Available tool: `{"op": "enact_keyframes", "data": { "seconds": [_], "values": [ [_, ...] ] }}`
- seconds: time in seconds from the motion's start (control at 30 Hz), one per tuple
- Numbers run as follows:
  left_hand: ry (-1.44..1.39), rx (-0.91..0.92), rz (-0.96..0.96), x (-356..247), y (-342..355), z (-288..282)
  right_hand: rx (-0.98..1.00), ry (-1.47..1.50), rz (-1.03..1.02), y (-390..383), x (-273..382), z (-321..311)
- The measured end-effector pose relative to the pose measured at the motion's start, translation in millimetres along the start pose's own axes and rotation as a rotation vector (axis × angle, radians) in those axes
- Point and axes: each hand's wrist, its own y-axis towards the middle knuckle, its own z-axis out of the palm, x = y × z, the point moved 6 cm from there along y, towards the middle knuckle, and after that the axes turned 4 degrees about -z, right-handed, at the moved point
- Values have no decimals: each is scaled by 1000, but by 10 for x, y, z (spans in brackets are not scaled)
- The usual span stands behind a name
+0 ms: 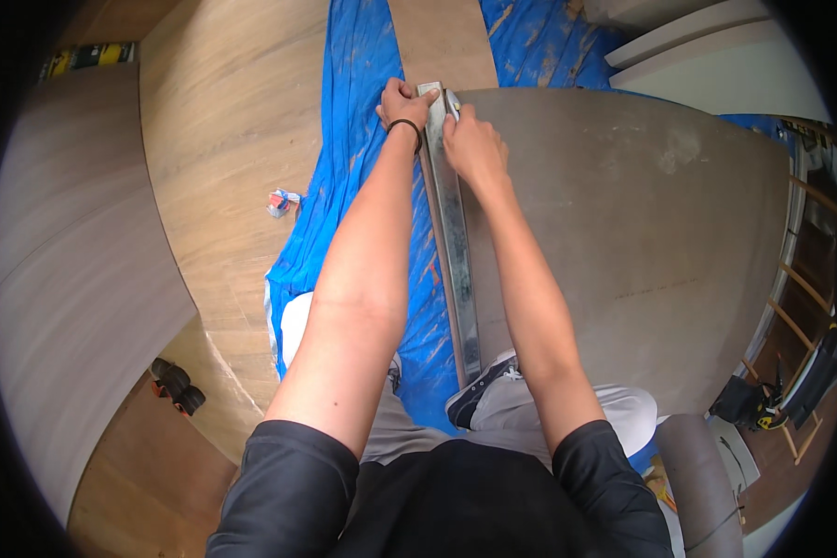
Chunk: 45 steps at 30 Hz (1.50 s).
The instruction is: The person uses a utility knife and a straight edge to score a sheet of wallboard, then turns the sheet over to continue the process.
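My left hand (405, 110) grips the far end of a long metal straightedge (452, 242), thumb on its top and fingers curled at its left side, a dark band on my wrist. Just to its right, my right hand (474, 144) is closed on a small cutter with a pale body (452, 102), held against the bar's right side near that end. The bar lies along the left edge of a large grey-brown sheet (623, 223), running back toward my shoe (474, 395). Whatever is under the cutter's tip is hidden.
Blue tarp (344, 214) lies beneath, with a tan board (442, 37) beyond. Plywood floor (223, 112) and crumpled litter (282, 203) are left. White panels (716, 70) stand top right; wooden rungs and black gear (744, 400) line the right rim. Dark objects (177, 386) sit lower left.
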Motion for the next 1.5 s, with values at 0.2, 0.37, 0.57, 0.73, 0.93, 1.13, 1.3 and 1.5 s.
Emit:
{"op": "enact_keyframes", "data": {
  "seconds": [0.2, 0.37, 0.57, 0.73, 0.93, 1.13, 1.3, 1.5],
  "values": [
    [-75, 84, -43, 11, 15, 45, 85, -81, 56, 82, 81, 38],
    [-60, 75, -44, 66, 51, 17, 75, -20, 120, -45, 83, 102],
    [5, 25, 27, 6, 145, 42, 75, -1, 88, -118, -34, 147],
    [-47, 92, 11, -68, 69, 86, 112, -14, 124, -526, -265, 228],
    [-61, 77, -31, 123, 78, 6, 233, 37, 133, -976, -322, 29],
    [-72, 100, 1, -43, 27, 75, -431, 118, -373, 67, -367, -299],
    [-45, 74, 30, -45, -10, -13, -363, -175, -530, 340, -303, -361],
    [-57, 78, 27, -25, -7, -40, -342, -220, -615, 414, -220, -344]
  ]
}}
